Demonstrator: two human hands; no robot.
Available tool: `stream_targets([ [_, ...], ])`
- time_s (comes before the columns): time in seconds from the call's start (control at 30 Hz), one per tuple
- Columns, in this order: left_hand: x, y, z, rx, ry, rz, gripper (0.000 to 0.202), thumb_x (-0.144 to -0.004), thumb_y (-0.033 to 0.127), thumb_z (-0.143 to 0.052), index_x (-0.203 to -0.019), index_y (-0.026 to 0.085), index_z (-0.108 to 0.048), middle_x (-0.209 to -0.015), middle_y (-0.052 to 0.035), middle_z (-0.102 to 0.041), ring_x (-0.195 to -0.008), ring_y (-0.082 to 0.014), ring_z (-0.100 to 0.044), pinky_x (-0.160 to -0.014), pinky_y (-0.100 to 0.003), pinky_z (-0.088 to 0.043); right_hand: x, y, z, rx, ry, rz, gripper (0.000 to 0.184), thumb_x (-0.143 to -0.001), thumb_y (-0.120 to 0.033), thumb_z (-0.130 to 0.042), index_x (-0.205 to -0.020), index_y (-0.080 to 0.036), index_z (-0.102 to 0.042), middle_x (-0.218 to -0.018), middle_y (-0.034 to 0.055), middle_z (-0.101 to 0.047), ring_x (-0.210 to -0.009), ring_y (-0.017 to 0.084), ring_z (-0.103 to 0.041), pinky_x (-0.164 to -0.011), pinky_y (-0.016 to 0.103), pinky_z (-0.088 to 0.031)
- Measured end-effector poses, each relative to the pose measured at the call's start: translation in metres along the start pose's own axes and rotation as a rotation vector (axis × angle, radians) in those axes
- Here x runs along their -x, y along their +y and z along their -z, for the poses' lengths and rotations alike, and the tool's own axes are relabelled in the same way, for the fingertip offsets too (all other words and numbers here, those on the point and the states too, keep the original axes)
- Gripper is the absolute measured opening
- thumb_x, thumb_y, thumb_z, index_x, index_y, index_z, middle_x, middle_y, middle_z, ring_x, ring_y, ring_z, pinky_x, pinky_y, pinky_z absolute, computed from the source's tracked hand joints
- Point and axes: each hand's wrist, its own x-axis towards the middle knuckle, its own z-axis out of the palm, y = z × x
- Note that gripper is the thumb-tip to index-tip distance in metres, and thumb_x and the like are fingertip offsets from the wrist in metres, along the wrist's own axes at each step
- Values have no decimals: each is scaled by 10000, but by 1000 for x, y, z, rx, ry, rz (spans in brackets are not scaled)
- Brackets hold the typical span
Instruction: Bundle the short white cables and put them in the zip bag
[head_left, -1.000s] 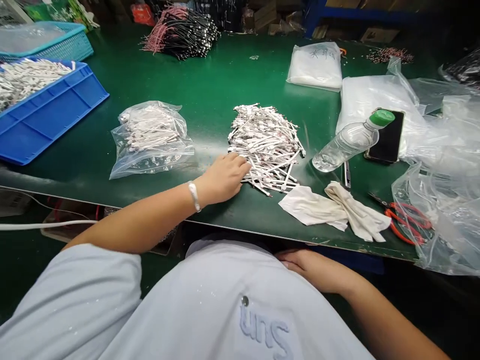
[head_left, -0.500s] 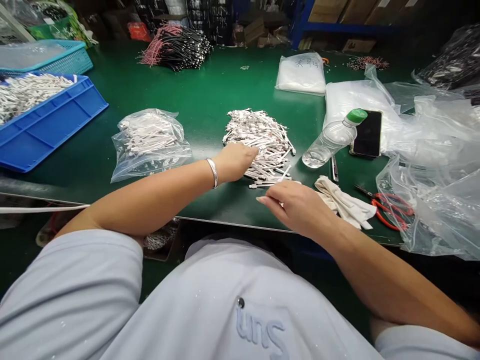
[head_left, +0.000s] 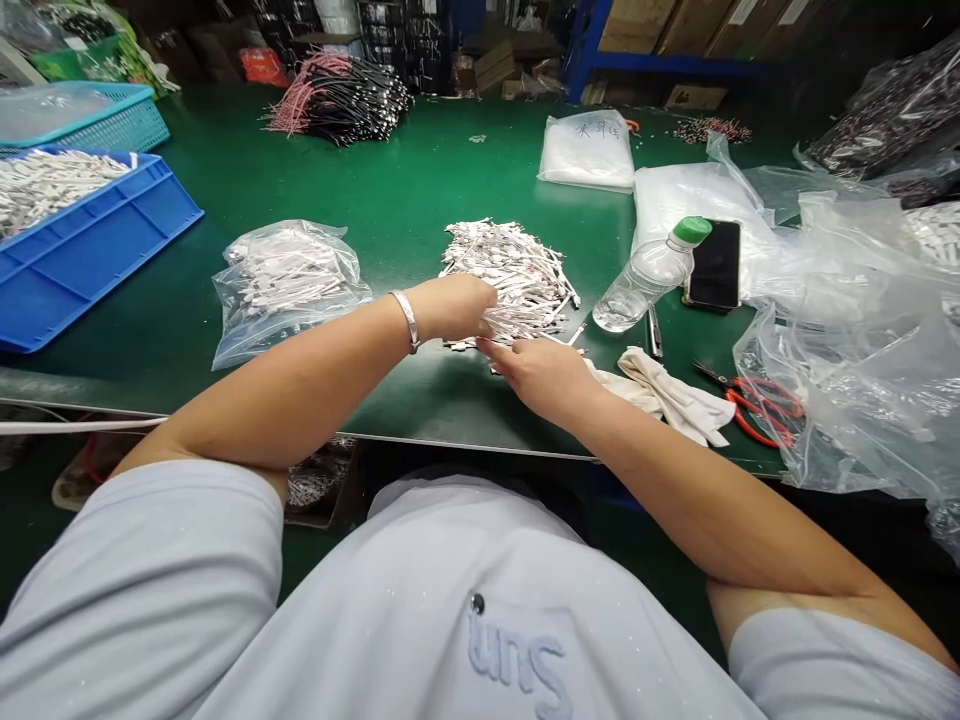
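Note:
A loose heap of white-tabbed wire leads (head_left: 510, 270) lies on the green bench mat (head_left: 420, 190). My left hand (head_left: 455, 308), with a silver bangle (head_left: 407, 320) on its wrist, presses into the heap's front and gathers a bunch of the leads in its fingers. My right hand (head_left: 536, 378) lies just in front, its fingertips almost meeting my left hand. Whether those fingers pinch any strands is hard to see. My hands hide the heap's lower middle.
To the left lie a bag of leads (head_left: 289, 290) and a blue crate (head_left: 97, 265). To the right are a water bottle (head_left: 645, 280), a phone (head_left: 714, 265), a white cloth (head_left: 667, 395), red-handled snips (head_left: 761, 410) and plastic sheeting (head_left: 847, 340).
My right hand has come forward from the bench edge to the heap's front and now nearly meets my left hand. My left hand has sunk further into the leads. The view has shifted slightly.

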Motion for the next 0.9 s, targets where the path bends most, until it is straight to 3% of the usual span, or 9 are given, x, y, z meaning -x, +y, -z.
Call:
stream_targets([
  [0.2,-8,-11,3,202,-6,64,673,-630,486,-743,-1196,150,-599,-939,-59,-682,-811,-195,-607,-617,-236,-394,-26,-8,-1,72,-73,-112,465,-979,-394,-329,-1279,-127,-562,-932,182,-700,-847,295,-659,-591,314,-338],
  [0.27,-6,-13,7,273,-24,71,625,-605,465,-752,-1135,159,-626,-870,-42,-675,-755,-183,-597,-589,-239,-388,-31,-7,-3,80,-47,-117,483,-983,-394,-304,-1258,-95,-565,-970,208,-686,-888,313,-648,-621,328,-368],
  [0.43,13,-6,17,413,-46,99,322,-703,385,-645,-951,178,-646,-575,16,-536,-470,-108,-462,-488,-251,-324,-40,0,-10,68,19,-62,404,-976,-223,-285,-1226,-61,-557,-1104,232,-648,-1021,299,-601,-777,341,-406],
  [0.57,31,2,21,564,-15,113,220,-790,362,-552,-872,173,-630,-541,19,-451,-434,-89,-436,-499,-256,-333,-43,2,-12,-121,101,-208,382,-976,-222,-274,-1155,-85,-582,-1054,197,-675,-974,274,-614,-808,326,-411],
  [0.73,48,-5,20,695,132,144,348,-863,468,-515,-763,142,-580,-558,8,-410,-514,-93,-471,-563,-263,-340,-47,10,-7,-408,88,-397,332,-959,-264,-349,-992,-123,-649,-1005,160,-694,-911,258,-634,-791,328,-438],
  [0.9,44,-17,-11,1011,282,-47,407,-833,497,-580,-646,175,-415,-541,38,-338,-505,-62,-332,-530,-240,-269,-47,29,0,-602,-42,-428,241,-897,-312,-488,-996,-177,-661,-608,-1,-628,-533,146,-567,-554,258,-438],
])
